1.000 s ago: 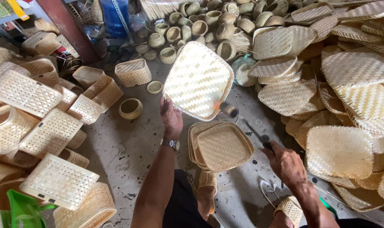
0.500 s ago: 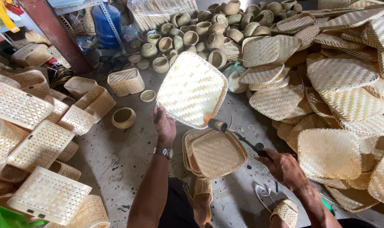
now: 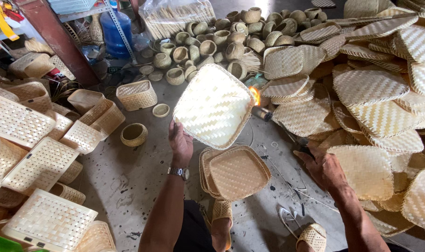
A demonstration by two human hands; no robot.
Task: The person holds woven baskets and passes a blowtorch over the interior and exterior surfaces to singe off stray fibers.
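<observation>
- Up at the top, a clear plastic bag (image 3: 177, 16) of pale bamboo strips leans by a blue water jug (image 3: 113, 29); both stand behind the rows of small round woven cups (image 3: 208, 46) (no label on either can be made out).
- The woven tray (image 3: 215, 105) is raised above the concrete floor (image 3: 128, 177), near the middle of the view, its flat underside facing the camera and brightly lit.
- Its shape is a rounded square, tilted so one corner points up and away and the opposite corner points down toward the wrist; its long diagonal runs from lower left to upper right.
- The weave is a pale, fine herringbone with a bound rim.
- The left hand (image 3: 180, 142) grips the tray's lower edge, fingers closed behind it, a watch on the wrist.
- The right hand (image 3: 325, 169) is closed around a torch (image 3: 287, 130), whose flame (image 3: 256, 95) burns just beside the tray's right edge.
- Beneath, a stack of similar trays (image 3: 236, 171) rests on the floor, between the two arms.
</observation>
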